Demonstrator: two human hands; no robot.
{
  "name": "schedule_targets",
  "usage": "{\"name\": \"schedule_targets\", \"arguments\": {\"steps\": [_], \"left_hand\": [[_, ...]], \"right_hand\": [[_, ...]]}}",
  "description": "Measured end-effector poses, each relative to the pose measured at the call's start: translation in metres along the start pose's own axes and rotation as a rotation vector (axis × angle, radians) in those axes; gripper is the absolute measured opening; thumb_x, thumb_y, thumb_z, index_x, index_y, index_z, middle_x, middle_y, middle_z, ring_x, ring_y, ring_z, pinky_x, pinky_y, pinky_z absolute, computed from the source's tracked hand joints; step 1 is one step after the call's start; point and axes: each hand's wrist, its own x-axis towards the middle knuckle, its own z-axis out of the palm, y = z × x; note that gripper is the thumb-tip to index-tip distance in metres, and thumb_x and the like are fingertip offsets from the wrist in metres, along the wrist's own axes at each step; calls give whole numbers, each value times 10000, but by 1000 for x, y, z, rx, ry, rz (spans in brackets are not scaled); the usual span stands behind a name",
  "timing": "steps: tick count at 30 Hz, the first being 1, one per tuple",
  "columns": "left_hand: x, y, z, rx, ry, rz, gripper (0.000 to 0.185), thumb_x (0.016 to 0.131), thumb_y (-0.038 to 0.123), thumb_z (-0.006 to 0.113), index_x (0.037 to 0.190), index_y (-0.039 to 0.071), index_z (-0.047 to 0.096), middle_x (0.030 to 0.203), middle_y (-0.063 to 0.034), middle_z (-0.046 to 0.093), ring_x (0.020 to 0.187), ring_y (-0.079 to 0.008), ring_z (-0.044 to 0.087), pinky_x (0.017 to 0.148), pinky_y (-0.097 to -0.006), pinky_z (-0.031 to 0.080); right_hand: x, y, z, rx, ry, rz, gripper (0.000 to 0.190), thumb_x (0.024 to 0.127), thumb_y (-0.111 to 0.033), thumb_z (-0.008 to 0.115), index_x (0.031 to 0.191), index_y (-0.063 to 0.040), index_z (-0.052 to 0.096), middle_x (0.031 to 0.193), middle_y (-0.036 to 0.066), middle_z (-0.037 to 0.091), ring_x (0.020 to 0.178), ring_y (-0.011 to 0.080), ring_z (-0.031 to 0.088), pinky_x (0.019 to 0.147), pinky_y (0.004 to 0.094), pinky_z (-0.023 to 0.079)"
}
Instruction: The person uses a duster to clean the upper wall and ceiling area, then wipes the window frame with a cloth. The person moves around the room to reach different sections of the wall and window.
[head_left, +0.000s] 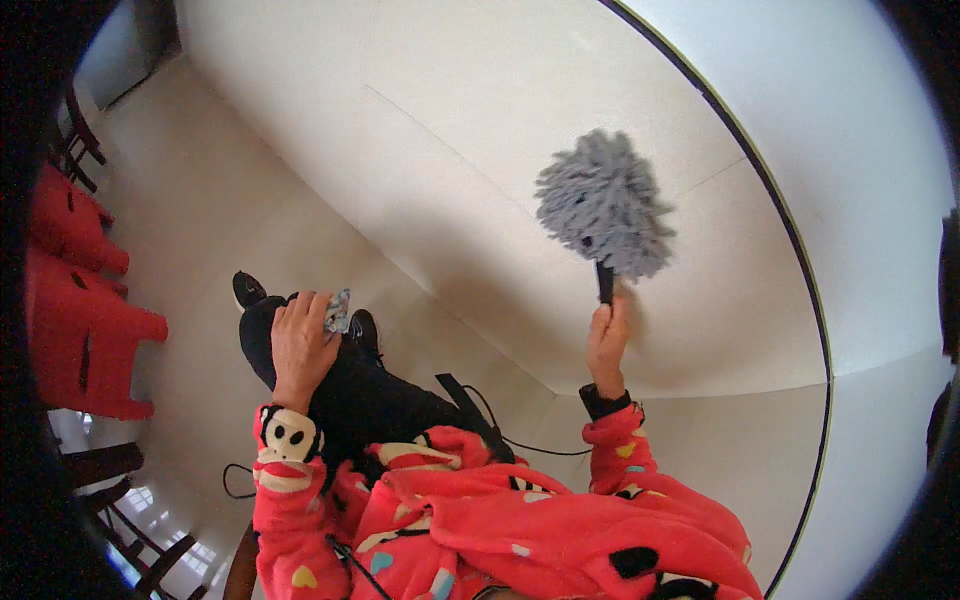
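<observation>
My right hand (609, 341) grips the black handle (604, 281) of a fluffy grey duster (606, 204). The duster's head is up against the pale tiled wall (465, 142), or very close to it; I cannot tell if it touches. Over my bent leg, my left hand (304, 337) is closed around a small patterned item (338, 311), perhaps a folded cloth. Most of that item is hidden by my fingers.
Red plastic stools (90, 330) stand at the left on the glossy tiled floor (202, 187). Dark wooden chairs (142, 547) are at the lower left. A dark trim strip (787, 202) curves along the wall. A thin black cable (540, 450) hangs by my waist.
</observation>
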Motion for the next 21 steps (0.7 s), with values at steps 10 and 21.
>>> {"name": "schedule_targets", "arguments": {"steps": [10,21], "left_hand": [[47,92,-30,-37,37,33,488,602,58,733,1059,92,564,934,-103,568,896,-317,576,750,-407,435],[36,111,-59,-37,29,21,490,613,49,706,1079,95,563,962,-109,571,887,-328,582,750,-412,434]], "right_hand": [[11,75,-31,-270,-316,-71,182,963,-212,487,1018,-42,521,657,220,561,606,421,566,522,482,406],[93,-15,-139,35,164,-67,226,958,-164,441,1088,3,520,714,124,532,572,258,494,532,376,394]]}}
